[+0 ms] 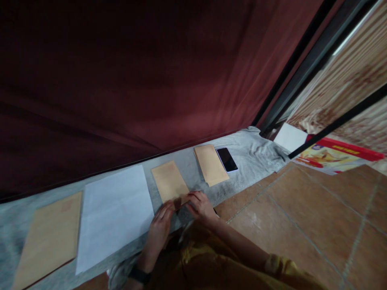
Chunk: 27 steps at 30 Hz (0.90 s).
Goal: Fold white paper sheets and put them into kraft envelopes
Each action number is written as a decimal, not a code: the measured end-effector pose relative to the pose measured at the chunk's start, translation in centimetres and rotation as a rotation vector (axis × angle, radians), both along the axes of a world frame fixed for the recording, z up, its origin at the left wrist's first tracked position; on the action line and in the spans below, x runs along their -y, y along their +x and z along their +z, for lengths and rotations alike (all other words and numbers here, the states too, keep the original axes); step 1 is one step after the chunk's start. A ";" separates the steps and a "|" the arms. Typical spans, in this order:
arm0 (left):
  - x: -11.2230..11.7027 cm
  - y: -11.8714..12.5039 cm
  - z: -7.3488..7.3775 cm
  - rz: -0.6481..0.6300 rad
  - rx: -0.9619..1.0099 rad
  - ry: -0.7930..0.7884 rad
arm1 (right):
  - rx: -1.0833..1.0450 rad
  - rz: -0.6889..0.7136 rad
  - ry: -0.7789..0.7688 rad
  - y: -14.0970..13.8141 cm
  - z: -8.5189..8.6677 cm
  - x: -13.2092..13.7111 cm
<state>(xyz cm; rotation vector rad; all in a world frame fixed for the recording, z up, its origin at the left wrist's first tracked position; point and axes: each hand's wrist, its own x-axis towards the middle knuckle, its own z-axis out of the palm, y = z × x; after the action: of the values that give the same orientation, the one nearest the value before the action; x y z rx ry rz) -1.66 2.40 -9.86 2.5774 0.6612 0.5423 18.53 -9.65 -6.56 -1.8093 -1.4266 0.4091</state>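
A small brown envelope (169, 181) lies on a grey cloth (250, 155) spread over the floor. Both my hands rest at its near end. My left hand (160, 229) has its fingers curled onto the envelope's near edge. My right hand (200, 205) presses its bent fingers on the flap at the same edge. A white sheet of paper (113, 213) lies just left of my left hand. What lies under my fingertips is hidden.
A large brown envelope (50, 237) lies at the far left, another small brown envelope (211, 164) and a black phone (227, 159) to the right. A dark red curtain (136, 80) hangs behind. Brown floor tiles (302, 217), white paper and a colourful box (329, 155) sit at right.
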 end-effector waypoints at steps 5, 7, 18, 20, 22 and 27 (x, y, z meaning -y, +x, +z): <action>-0.6 -1.4 -0.7 0.066 0.094 -0.109 | 0.253 0.206 -0.056 0.2 -1.2 0.1; -0.7 -1.7 -0.8 0.055 0.087 -0.134 | 0.284 0.212 -0.063 -0.1 -1.5 0.1; 0.8 0.0 1.1 0.223 0.060 0.024 | 0.356 0.202 -0.085 0.3 -1.8 -1.8; 1.1 0.4 1.5 0.255 0.035 0.064 | 0.341 0.201 -0.057 0.5 -2.0 -2.0; 1.3 0.7 1.8 0.283 0.021 0.098 | 0.324 0.182 -0.049 0.6 -2.3 -2.2; 1.6 1.1 2.1 0.325 0.017 0.130 | 0.330 0.079 -0.046 0.0 -2.9 -2.4</action>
<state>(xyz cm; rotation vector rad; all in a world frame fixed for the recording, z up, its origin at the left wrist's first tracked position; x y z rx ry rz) -0.56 0.77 -7.79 2.5941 1.0820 0.7309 18.57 -7.22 -9.50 -1.9270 -1.7289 0.1880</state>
